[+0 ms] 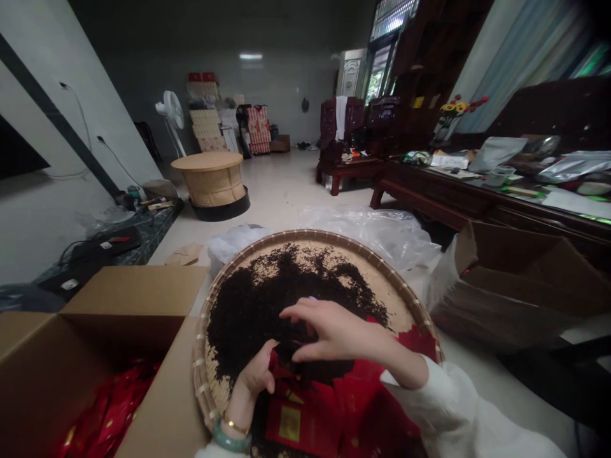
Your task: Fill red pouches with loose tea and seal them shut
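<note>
The left hand (255,375), wearing a jade bangle (225,436), grips the top of a red packet (279,370). The right hand (337,334) curves above it in dark loose tea (267,305); whether it holds leaves cannot be told. The tea covers a round woven bamboo tray (315,236), beside an open cardboard box (128,299) of red foil bags (109,407).

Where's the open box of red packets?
Bottom left of the head view: the open cardboard box sits directly left of the round woven tray.
</note>
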The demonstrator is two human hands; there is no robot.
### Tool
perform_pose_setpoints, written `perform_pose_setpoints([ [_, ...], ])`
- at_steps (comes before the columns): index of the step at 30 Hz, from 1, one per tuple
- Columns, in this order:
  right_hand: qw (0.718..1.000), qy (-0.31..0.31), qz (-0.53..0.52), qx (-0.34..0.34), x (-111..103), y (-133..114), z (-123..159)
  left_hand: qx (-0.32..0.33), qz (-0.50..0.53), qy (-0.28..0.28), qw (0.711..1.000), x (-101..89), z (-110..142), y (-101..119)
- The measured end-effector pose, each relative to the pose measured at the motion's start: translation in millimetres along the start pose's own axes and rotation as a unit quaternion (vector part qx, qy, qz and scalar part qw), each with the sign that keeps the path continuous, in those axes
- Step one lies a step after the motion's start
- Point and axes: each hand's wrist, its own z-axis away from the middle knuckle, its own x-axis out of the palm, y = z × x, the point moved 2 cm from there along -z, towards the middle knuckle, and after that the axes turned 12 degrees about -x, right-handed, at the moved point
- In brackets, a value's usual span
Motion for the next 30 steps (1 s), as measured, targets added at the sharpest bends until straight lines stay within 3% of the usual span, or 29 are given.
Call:
perform_pose_setpoints([
  [5,0.984,-0.166,0.059,0.020,17,-11,-9,0.004,-0.117,0.044,0.992,9.2,0,15],
  [8,0.972,-0.200,0.115,0.039,24,-12,-15,-0.001,-0.107,0.047,0.993,10.7,-3,13],
  [12,0.960,-0.209,0.170,0.070,29,-10,-19,-0.026,-0.055,0.072,0.996,-0.6,-4,-5],
  [15,0.959,-0.204,0.179,0.083,28,-7,-19,-0.053,-0.039,0.105,0.992,-8.5,-4,-16],
  [21,0.974,-0.131,0.163,0.084,19,6,-19,-0.031,-0.003,0.033,0.999,4.7,-8,-3],
  [27,0.987,-0.013,0.110,0.119,-1,18,-16,-0.014,0.043,0.041,0.998,2.5,-7,-6],
  [30,0.990,0.010,0.108,0.091,-3,15,-14,0.001,0.053,0.041,0.998,0.5,-7,-8],
])
